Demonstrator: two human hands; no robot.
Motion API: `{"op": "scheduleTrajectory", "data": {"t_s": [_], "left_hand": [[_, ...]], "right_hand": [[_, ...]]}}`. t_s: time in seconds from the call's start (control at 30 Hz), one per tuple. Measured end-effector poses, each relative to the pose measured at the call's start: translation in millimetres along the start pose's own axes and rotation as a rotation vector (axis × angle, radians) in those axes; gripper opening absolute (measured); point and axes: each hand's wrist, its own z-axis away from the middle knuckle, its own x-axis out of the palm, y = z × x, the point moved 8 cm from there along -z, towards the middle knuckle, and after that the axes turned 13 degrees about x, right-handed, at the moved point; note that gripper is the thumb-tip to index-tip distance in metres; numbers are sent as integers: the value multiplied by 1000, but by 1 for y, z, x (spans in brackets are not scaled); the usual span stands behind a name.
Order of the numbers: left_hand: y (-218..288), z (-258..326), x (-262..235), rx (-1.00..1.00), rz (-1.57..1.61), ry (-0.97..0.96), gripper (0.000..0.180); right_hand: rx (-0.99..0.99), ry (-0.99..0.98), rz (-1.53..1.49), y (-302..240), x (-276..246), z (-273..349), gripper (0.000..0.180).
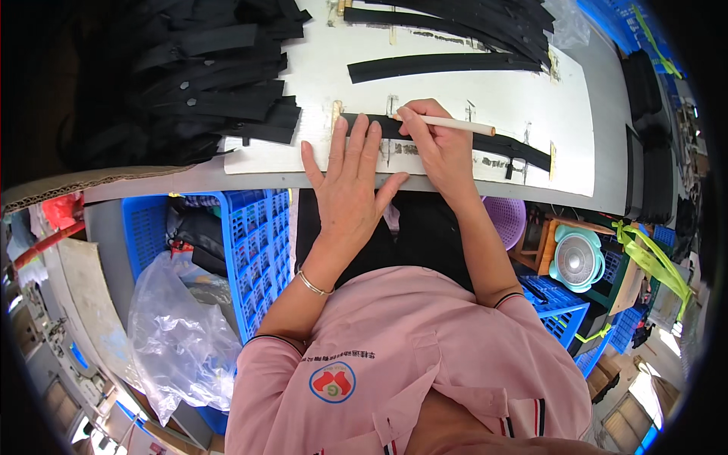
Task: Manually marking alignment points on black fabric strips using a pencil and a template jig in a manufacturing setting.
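Note:
My left hand (347,186) lies flat with fingers stretched out, its fingertips pressing the left end of a black fabric strip (523,152). My right hand (449,159) is closed round a white pencil (461,123), whose tip points left and meets the strip just right of my left fingers. Under the strip is a white board (318,68) with dark marks and small tape pieces. Another black strip (440,66) lies alone farther up the board. Part of the held-down strip is hidden beneath my hands.
A heap of black strips (220,68) covers the table's left, with more strips (470,19) at the far side. Below the grey table edge (205,182) stand a blue crate (258,250) at left, with a clear plastic bag (182,334), and a turquoise fan (578,258) at right.

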Motion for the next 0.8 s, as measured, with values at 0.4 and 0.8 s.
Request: {"op": "scheduleTrajectory", "data": {"t_s": [0.4,0.8], "left_hand": [[1,-1,0,0,4,4,76],[2,-1,2,-3,-21,-41,76]], "right_hand": [[-35,-53,70,3,-2,3,19],[26,246,-108,12,-86,15,19]]}}
